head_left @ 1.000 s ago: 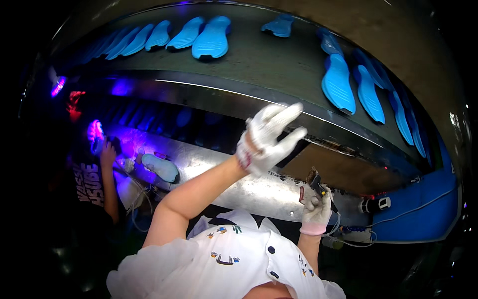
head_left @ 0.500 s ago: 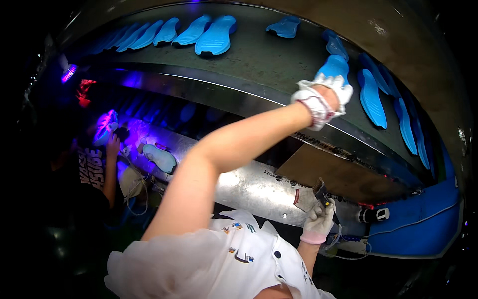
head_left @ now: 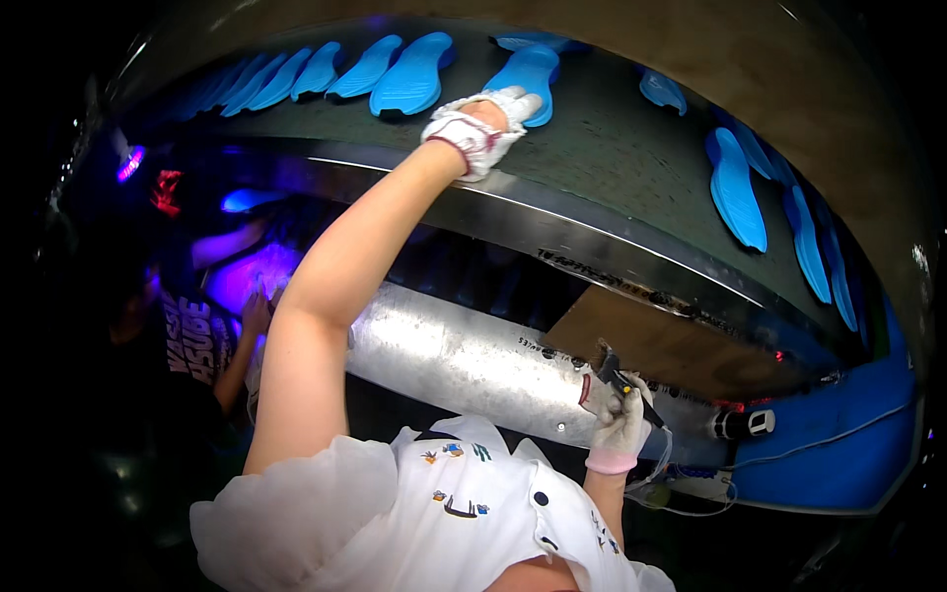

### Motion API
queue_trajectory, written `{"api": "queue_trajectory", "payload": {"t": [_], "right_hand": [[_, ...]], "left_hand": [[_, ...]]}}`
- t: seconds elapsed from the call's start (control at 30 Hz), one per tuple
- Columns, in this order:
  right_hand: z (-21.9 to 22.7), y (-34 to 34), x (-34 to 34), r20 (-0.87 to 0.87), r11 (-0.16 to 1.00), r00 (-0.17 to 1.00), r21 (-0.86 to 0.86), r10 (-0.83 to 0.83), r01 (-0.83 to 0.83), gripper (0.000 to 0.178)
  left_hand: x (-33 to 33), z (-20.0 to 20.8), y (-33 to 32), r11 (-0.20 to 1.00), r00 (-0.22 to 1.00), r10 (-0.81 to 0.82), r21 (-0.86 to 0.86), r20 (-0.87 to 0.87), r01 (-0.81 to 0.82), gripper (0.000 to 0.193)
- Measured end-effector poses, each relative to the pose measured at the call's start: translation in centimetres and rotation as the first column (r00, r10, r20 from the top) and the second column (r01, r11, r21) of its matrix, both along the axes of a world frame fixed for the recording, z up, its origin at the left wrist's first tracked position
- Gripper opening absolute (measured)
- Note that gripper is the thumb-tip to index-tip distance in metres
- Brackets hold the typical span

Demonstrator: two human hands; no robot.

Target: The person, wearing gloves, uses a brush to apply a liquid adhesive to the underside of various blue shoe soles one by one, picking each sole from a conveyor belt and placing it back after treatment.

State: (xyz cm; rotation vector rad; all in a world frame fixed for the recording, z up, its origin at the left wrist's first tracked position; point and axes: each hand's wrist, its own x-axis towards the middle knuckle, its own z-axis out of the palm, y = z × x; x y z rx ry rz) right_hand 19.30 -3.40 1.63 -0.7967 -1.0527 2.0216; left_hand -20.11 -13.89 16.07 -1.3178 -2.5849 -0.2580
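My left hand (head_left: 480,126), in a white glove with bare skin at its back, reaches up over the dark conveyor belt (head_left: 612,158). Its fingers hold the near end of a blue shoe sole (head_left: 533,71) on the belt. Part of another blue sole (head_left: 508,41) shows just behind. Lower right, my right hand (head_left: 620,432), gloved in white with a pink cuff, is closed around a black-handled brush (head_left: 619,380). This tool has a yellow button, and a thin cable runs off near the wrist.
Blue soles (head_left: 411,77) line the belt at left; more soles (head_left: 735,192) lie at right. A metal rail (head_left: 582,217) edges the belt above a silver worktop (head_left: 449,340) and a brown board (head_left: 671,340). A co-worker's hand (head_left: 258,314) is under purple light at left.
My left hand has moved left along the belt with the blue sole. My right hand still holds the brush, slightly farther left. The co-worker's hands have shifted under the purple light.
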Motion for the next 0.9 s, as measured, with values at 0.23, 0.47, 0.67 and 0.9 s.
{"api": "queue_trajectory", "payload": {"t": [0.23,0.47,0.67,0.9], "right_hand": [[0.4,-0.1,1.5,0.042,0.99,0.992,-0.075,-0.117,0.12,0.026],[-1.4,1.7,4.9,0.068,0.951,0.964,-0.157,-0.258,0.266,0.027],[-1.0,1.2,6.2,0.052,0.965,0.966,-0.056,-0.252,0.255,0.024],[-2.1,1.7,7.6,0.053,0.973,0.972,-0.014,-0.228,0.229,0.024]], "left_hand": [[-2.0,-0.3,-2.4,0.943,0.969,-0.229,0.223,-0.096,0.245,0.072],[11.0,3.2,14.3,0.69,0.803,-0.491,0.411,-0.338,0.595,0.044],[18.3,2.8,26.5,0.886,0.89,-0.453,0.128,0.048,0.445,0.044],[16.7,1.6,24.4,0.839,0.845,-0.527,0.105,-0.086,0.534,0.051]]}}
